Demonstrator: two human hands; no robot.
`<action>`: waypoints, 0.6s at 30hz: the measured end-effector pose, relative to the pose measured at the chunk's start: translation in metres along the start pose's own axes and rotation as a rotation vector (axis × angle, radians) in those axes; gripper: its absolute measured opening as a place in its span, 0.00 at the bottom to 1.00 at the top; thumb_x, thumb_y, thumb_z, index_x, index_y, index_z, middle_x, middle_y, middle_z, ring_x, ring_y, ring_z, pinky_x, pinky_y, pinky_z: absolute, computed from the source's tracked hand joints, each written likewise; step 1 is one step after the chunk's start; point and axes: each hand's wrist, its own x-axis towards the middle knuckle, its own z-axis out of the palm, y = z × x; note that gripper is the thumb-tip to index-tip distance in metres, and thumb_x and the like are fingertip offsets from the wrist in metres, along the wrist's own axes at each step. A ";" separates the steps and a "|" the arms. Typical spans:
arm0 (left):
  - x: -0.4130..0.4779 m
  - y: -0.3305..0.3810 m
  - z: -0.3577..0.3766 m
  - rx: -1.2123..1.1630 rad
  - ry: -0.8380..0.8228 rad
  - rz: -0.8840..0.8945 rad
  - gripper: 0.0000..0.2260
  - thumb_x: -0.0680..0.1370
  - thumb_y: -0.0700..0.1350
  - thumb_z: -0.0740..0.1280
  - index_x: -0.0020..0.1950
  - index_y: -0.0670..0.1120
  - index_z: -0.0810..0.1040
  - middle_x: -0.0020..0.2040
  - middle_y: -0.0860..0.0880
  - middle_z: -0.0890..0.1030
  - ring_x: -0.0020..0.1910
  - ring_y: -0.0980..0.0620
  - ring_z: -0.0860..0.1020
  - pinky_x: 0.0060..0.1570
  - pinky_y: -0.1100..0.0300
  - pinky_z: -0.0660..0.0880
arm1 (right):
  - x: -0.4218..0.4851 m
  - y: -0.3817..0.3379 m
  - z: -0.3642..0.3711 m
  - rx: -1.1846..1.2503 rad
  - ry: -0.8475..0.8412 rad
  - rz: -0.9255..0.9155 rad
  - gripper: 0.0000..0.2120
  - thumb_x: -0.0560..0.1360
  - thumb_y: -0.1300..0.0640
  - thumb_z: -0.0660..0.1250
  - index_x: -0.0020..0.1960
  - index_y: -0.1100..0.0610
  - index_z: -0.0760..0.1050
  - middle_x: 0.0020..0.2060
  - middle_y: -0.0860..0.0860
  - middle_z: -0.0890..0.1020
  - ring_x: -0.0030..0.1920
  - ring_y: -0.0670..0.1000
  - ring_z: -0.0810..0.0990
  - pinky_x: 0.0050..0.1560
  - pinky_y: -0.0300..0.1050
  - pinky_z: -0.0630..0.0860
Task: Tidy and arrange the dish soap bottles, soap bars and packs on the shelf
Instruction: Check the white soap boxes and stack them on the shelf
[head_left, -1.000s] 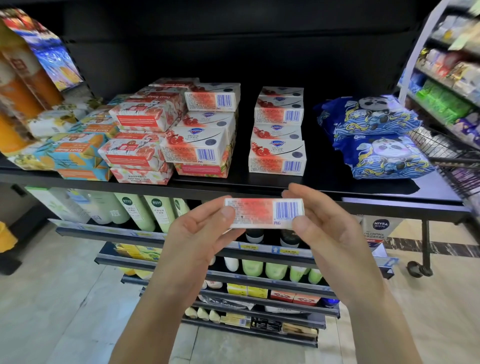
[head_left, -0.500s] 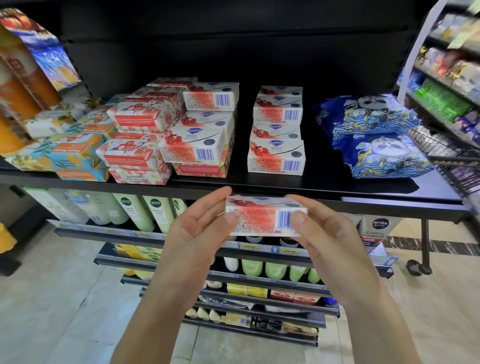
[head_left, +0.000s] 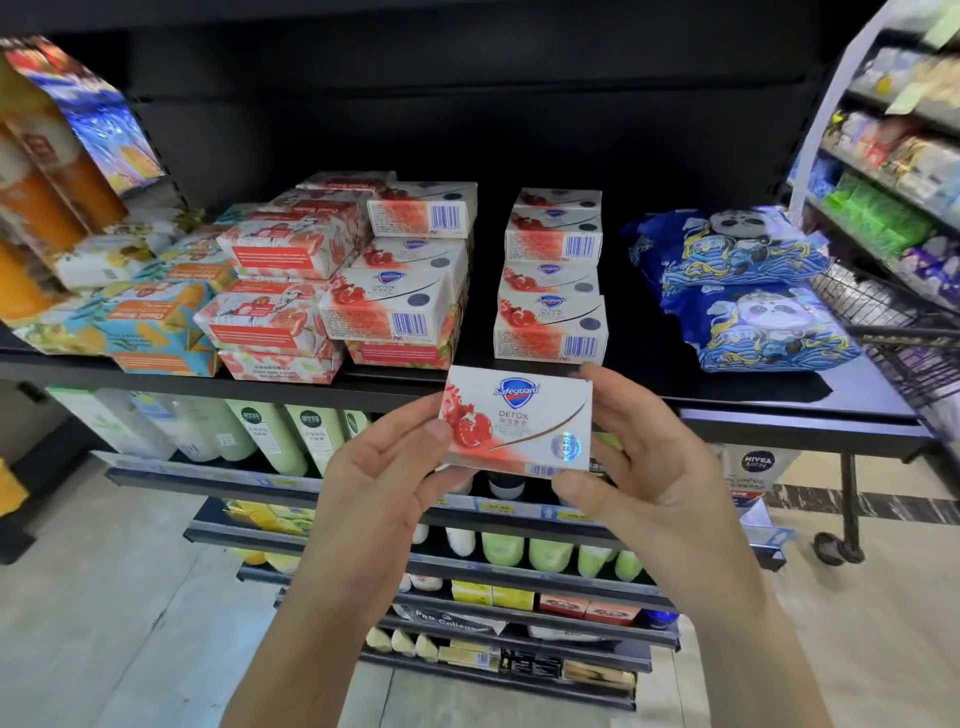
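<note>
Soap box (head_left: 514, 421), logo side to the camera: who has it, and where? — Desk

Both hands. The left hand (head_left: 384, 467) pinches its left end, thumb on the printed face, fingers behind. The right hand (head_left: 644, 467) pinches the right end, fingers along the edge, thumb under the lower corner. Neither holds anything else. The box hangs upright in the air, just in front of the shelf (head_left: 831, 395) at its front edge. — Photographer

And along the shelf, left to right? — Desk

Orange bottles (head_left: 47, 208) at the left end. Next come teal packs (head_left: 150, 322), then floral packs (head_left: 280, 291) pressed against the left stack (head_left: 410, 270) of white boxes. After a gap stands the right stack (head_left: 553, 280), directly above the held box. After another gap, panda packs (head_left: 743, 291) lie heaped near the right end. — Photographer

Which step is this? — Desk

By my reading, one loose box is being checked and lined up before it joins its own kind. The rest of the shelf looks only partly sorted, and the left-hand piles sit crooked. — Photographer

What does the next move call for? — Desk

The shelved boxes lie flat, logo up, barcode side to the front. This one probably needs tipping flat the same way. It then needs lifting over the front edge and setting square on or beside the right stack without nudging it. — Photographer
</note>
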 end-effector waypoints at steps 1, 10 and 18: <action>0.000 0.001 0.000 0.001 0.004 0.008 0.20 0.74 0.46 0.71 0.64 0.41 0.81 0.56 0.42 0.86 0.57 0.45 0.85 0.60 0.53 0.80 | 0.001 -0.002 0.001 -0.088 0.017 -0.014 0.36 0.70 0.70 0.77 0.74 0.53 0.70 0.68 0.50 0.79 0.70 0.53 0.76 0.67 0.47 0.76; 0.012 0.019 -0.015 0.342 0.064 0.318 0.22 0.77 0.62 0.64 0.64 0.52 0.83 0.57 0.52 0.86 0.61 0.52 0.83 0.62 0.52 0.76 | 0.043 -0.032 0.011 -0.311 0.046 -0.195 0.31 0.68 0.65 0.80 0.68 0.51 0.76 0.64 0.49 0.79 0.64 0.46 0.80 0.63 0.40 0.77; 0.045 -0.007 -0.034 1.116 0.029 0.569 0.22 0.79 0.61 0.68 0.70 0.53 0.79 0.66 0.64 0.74 0.68 0.72 0.64 0.70 0.73 0.58 | 0.142 -0.043 0.045 -0.398 0.121 -0.104 0.32 0.69 0.59 0.82 0.70 0.57 0.75 0.55 0.43 0.83 0.55 0.41 0.83 0.58 0.39 0.80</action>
